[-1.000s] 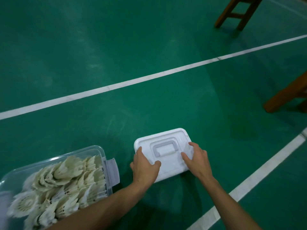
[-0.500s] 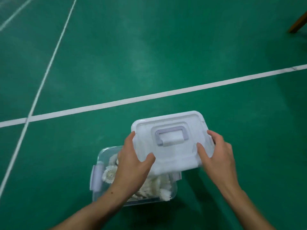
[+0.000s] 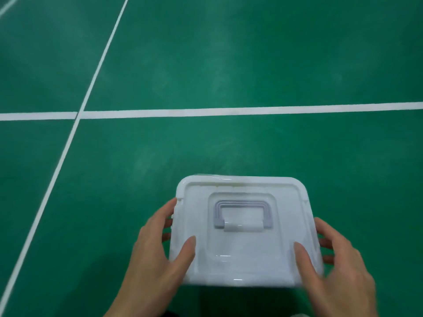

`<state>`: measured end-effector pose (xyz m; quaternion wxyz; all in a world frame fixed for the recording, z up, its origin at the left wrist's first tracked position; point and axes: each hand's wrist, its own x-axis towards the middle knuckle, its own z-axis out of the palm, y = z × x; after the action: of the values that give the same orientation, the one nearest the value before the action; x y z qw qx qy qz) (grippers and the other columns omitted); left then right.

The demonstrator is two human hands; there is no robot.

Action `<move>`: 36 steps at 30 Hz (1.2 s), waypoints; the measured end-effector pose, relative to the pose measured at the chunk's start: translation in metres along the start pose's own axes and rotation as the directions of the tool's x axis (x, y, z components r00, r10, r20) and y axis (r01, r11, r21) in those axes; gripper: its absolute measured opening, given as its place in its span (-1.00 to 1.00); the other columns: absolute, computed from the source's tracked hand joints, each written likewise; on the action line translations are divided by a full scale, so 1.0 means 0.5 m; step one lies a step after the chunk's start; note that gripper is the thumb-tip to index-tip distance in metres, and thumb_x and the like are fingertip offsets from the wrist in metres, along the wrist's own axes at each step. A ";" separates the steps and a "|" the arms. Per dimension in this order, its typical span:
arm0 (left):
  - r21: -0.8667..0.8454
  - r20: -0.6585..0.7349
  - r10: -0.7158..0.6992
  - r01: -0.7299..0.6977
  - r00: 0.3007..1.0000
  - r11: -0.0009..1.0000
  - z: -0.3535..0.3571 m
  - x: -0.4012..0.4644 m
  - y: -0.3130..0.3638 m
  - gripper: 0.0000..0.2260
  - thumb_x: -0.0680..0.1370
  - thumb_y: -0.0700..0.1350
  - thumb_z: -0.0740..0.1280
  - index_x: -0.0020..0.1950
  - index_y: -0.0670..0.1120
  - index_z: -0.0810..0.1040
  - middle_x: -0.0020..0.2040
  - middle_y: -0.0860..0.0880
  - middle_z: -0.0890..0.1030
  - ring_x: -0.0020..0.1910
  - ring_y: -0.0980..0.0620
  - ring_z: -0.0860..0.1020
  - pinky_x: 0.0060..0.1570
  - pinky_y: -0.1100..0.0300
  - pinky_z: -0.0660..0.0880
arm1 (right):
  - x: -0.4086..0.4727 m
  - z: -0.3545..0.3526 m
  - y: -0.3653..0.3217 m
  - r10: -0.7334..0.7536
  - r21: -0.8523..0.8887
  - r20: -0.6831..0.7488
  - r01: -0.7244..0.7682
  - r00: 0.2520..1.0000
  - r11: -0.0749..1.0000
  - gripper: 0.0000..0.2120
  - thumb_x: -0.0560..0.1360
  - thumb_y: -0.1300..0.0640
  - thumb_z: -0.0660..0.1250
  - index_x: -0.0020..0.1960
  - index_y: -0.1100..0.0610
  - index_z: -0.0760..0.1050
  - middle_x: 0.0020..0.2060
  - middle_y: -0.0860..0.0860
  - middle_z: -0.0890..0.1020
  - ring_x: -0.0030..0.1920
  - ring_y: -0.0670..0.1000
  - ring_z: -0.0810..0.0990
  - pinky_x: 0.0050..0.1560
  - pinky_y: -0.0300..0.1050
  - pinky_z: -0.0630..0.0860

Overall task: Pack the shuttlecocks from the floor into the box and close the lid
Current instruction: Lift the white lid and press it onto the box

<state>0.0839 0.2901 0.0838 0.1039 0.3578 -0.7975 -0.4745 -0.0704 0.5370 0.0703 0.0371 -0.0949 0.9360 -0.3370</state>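
White lid (image 3: pixel 246 229) grasped at both sides by left hand (image 3: pixel 158 255) and right hand (image 3: pixel 336 266), above green floor (image 3: pixel 206 65); box hidden beneath; align corners squarely, press evenly

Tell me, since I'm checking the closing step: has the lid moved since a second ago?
Yes. The lid, held by the left hand and right hand, went from the floor beside the box to over it, hiding the shuttlecocks.

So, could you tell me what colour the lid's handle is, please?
Pale lavender-grey handle, head view.
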 end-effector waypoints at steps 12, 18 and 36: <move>0.088 -0.035 0.013 -0.010 0.999 0.996 0.063 0.064 -0.059 -0.39 0.56 -0.14 0.50 0.56 0.15 0.38 0.30 0.20 0.49 0.27 0.10 0.53 0.28 -0.06 0.55 | 0.045 0.060 0.037 -0.016 0.025 0.072 0.014 0.997 1.000 -0.41 0.49 0.09 0.55 0.48 -0.02 0.47 0.14 -0.14 0.52 0.05 -0.08 0.60 0.09 0.00 0.57; 0.129 -0.111 0.024 -0.009 0.994 0.992 0.072 0.103 -0.086 -0.50 0.55 -0.20 0.52 0.48 -0.01 0.54 0.16 0.10 0.58 0.10 0.09 0.58 0.08 0.05 0.57 | 0.088 0.084 0.044 -0.019 0.007 0.059 0.019 0.998 1.000 -0.55 0.51 0.04 0.54 0.37 0.09 0.62 -0.04 -0.13 0.52 -0.07 -0.02 0.62 -0.02 0.02 0.61; -0.403 0.101 -0.493 0.489 0.864 0.774 0.085 0.152 -0.112 -0.52 0.46 -0.06 0.61 0.30 -0.21 0.63 0.08 -0.07 0.77 0.05 -0.09 0.75 0.08 -0.06 0.66 | 0.152 0.067 0.091 0.326 0.447 0.540 -0.593 0.776 0.670 -0.66 0.52 0.19 0.54 0.26 0.23 0.61 0.00 0.01 0.79 -0.03 0.00 0.79 -0.03 -0.11 0.64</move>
<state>0.0341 0.2517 0.0015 0.0543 0.5253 -0.5565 -0.6414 -0.1473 0.5349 0.0154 0.3491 0.0976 0.7427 -0.5630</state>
